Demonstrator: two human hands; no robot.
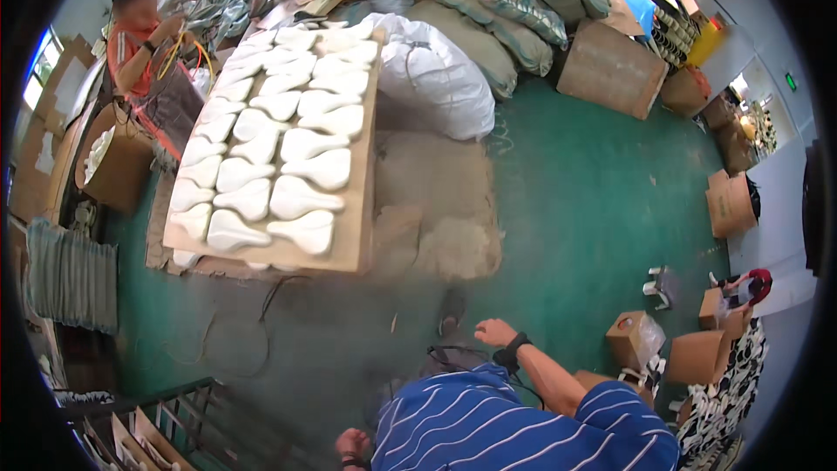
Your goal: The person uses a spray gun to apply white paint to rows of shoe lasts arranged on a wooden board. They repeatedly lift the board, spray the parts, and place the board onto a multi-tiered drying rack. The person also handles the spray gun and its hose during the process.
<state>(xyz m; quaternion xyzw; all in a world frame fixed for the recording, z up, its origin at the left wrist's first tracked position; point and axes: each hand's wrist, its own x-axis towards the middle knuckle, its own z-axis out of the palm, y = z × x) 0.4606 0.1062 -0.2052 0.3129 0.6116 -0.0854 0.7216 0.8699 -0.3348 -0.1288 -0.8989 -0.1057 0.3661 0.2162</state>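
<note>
Below the near edge of the wooden board (356,240), the right hand (493,331) is hanging low over the floor with fingers loosely curled and spread, gripping nothing. A dark wristband (514,351) is sitting on that wrist. A black cord (445,351) is lying just beside that hand, on the side toward the board, and a dark shoe (451,307) is showing between the cord and the board. The left hand (352,445) is peeking in at the bottom edge, well below the board; can't tell if it's open or closed.

Judgement: the reach toward the cord is going best if the hand is coming down straight on the cord, pinching it well clear of the shoe, and keeping off the thin wire loop (227,340) trailing below the board's left end.

The board is carrying rows of white saddle-shaped mouldings (296,196), lying flat and close together. The green floor (593,209) is looking dusty, with a worn grey-brown patch (436,209) right of the board. A white sack (436,78) is leaning at the board's far right, with stuffed sacks (514,9) beyond it. Another person (139,35) is working at the board's far left. Cardboard boxes (636,336) are sitting well right of the board
</note>
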